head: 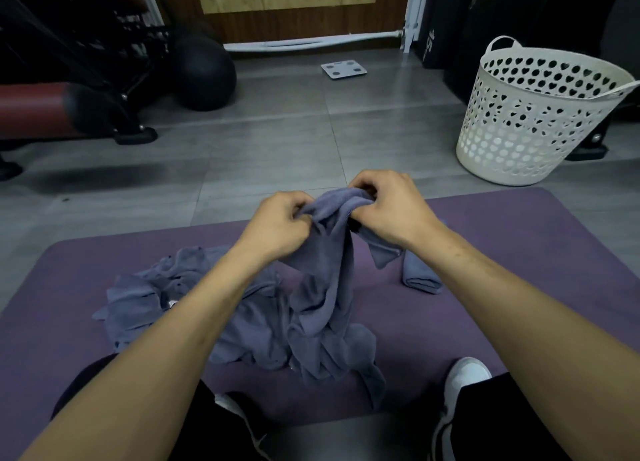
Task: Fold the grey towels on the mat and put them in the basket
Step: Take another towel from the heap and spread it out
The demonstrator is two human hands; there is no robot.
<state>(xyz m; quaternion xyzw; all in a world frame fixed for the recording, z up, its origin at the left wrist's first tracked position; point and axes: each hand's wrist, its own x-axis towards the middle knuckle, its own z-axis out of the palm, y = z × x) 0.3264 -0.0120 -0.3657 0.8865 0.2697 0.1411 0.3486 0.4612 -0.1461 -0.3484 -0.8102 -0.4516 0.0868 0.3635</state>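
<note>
A grey towel [323, 270] hangs lifted above the purple mat [519, 280], bunched at its top edge. My left hand [277, 223] and my right hand [391, 207] both pinch that top edge, close together. Its lower part trails into a crumpled pile of grey towels [194, 308] on the mat in front of me. A folded grey towel [420, 273] lies on the mat under my right wrist. The white perforated basket [530, 114] stands on the floor at the far right, beyond the mat; I cannot see its bottom.
Grey tiled floor [277, 141] lies beyond the mat. A red and black exercise bench [69, 107] and a black ball [204, 72] stand at the far left. A white bathroom scale [343, 69] lies near the back wall. My legs and white shoes [464, 377] rest on the mat's near edge.
</note>
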